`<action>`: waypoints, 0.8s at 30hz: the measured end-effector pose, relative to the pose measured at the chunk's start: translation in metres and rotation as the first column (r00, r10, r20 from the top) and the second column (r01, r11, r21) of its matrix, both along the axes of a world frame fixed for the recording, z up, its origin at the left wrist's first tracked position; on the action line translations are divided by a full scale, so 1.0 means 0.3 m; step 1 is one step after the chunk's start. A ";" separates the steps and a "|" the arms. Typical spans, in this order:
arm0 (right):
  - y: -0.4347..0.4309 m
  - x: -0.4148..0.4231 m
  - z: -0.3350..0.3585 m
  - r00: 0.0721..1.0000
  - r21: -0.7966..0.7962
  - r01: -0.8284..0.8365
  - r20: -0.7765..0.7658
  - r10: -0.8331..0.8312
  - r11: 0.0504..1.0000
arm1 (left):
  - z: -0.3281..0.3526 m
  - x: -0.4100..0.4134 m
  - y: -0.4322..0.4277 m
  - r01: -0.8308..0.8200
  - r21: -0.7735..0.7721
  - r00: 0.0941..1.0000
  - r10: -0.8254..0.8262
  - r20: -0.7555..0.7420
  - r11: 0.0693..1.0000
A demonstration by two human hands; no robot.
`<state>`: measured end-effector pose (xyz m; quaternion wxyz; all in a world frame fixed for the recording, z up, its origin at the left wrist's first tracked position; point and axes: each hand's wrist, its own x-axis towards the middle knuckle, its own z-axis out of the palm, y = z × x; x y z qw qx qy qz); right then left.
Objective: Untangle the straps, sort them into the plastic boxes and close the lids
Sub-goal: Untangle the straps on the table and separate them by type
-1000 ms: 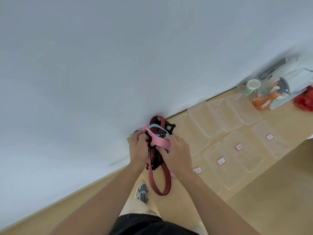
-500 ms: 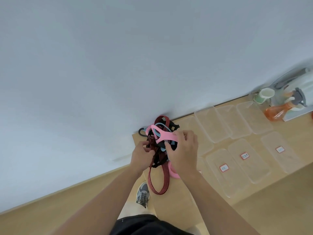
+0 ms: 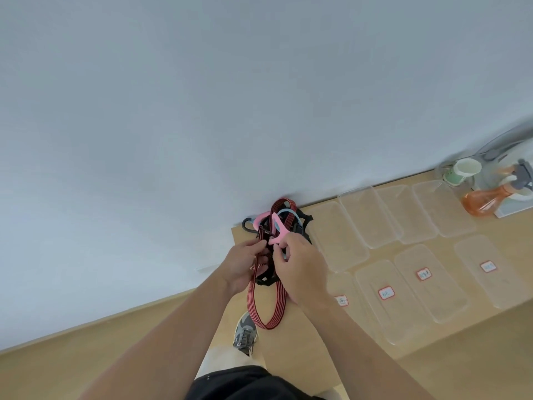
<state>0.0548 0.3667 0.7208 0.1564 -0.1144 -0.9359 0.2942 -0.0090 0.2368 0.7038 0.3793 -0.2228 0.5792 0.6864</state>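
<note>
A tangled bundle of straps lies at the table's far left corner by the wall: a red-and-black striped strap (image 3: 266,310) looping toward me, a pink strap (image 3: 278,228), a light blue strap (image 3: 285,212) and black straps with buckles (image 3: 305,220). My left hand (image 3: 243,264) grips the striped strap near its black hook. My right hand (image 3: 300,267) pinches the pink strap's end. Several clear plastic boxes lie to the right, some with red-edged labels, such as one box (image 3: 386,293), alongside unlabelled lids (image 3: 363,217).
The wooden table (image 3: 311,350) ends at a white wall. At the far right stand a green-and-white cup (image 3: 461,171) and an orange spray bottle (image 3: 487,199). My shoe (image 3: 245,332) shows on the floor below the table's left edge.
My right hand has pulled back toward me, and the pink strap now stands further out of the bundle. My left hand has shifted its grip on the striped strap. The view panned left.
</note>
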 end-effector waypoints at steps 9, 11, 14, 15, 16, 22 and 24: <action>0.007 -0.053 -0.050 0.962 0.123 -0.071 0.269 0.035 0.990 | 0.027 -0.050 0.014 -0.073 0.152 0.993 0.086 -0.084 0.986; 0.011 -0.050 -0.042 0.966 0.110 -0.054 0.258 0.024 0.992 | 0.033 -0.068 0.009 -0.102 0.200 0.990 0.119 -0.072 0.975; 0.014 -0.043 -0.035 0.972 0.116 -0.014 0.234 -0.014 0.993 | 0.058 -0.086 0.009 -0.086 0.205 0.985 0.114 -0.129 0.975; 0.015 -0.042 -0.037 0.973 0.136 -0.007 0.230 -0.024 0.991 | 0.067 -0.088 0.014 -0.070 0.180 0.982 0.099 -0.158 0.981; 0.016 -0.043 -0.037 0.973 0.149 -0.002 0.228 -0.032 0.989 | 0.071 -0.089 0.017 -0.055 0.145 0.978 0.083 -0.191 0.988; 0.031 -0.039 -0.040 0.988 0.131 -0.048 0.154 0.028 0.990 | 0.072 -0.117 0.019 -0.068 0.150 0.977 0.096 -0.191 0.986; 0.041 -0.035 -0.034 0.985 0.115 -0.060 0.169 0.040 0.992 | 0.075 -0.126 0.016 -0.074 0.201 0.984 0.105 -0.147 0.977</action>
